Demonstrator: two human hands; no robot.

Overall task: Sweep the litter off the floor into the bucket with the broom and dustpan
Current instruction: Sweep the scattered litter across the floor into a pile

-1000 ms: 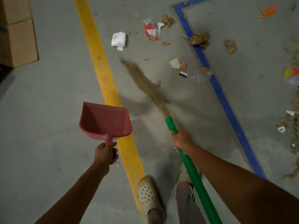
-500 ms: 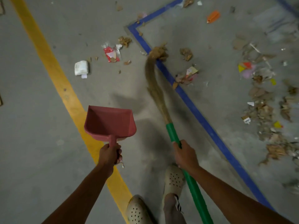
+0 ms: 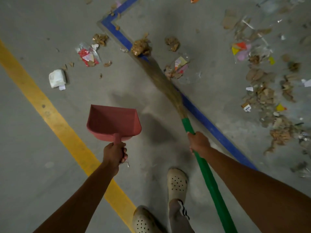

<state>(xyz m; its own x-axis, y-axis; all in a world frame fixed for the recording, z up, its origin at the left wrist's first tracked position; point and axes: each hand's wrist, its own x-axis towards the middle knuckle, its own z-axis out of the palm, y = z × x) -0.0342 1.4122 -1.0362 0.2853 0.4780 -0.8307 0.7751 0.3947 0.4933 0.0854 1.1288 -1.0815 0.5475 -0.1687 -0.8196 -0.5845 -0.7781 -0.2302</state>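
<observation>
Step in hand, as judged: a gathering stroke, before any pick-up.

The broom [image 3: 169, 91] is gripped by the right hand [image 3: 198, 142], whose fingers are wrapped round the green handle [image 3: 210, 182] near its upper end. The dustpan [image 3: 112, 121] is held by its short stem in the left hand [image 3: 115, 153], fingers closed round it. The pan appears to be carried clear of the floor [image 3: 33, 165], and no litter is seen in it.

Broom position: the bristles are laid along the blue line [image 3: 210, 126], with the tip touching a brown clump [image 3: 140, 47]. Paper scraps [image 3: 180, 64] lie just beside the bristles on the right. A red wrapper [image 3: 87, 54] and a white wad [image 3: 56, 78] lie apart to the left, short of the yellow line [image 3: 50, 113].

Axis: the broom's long axis is run diagonally, handle end low and right by the person, bristle tip far and left. The dustpan mouth is pointed away from the person, stem towards them.

Technique, as judged: the bristles are best kept low and drawn in short strokes towards one heap, so that light wrappers are not flicked about. The pan lip should then be set flat against the floor, facing the heap.

The bucket is not seen.
</observation>
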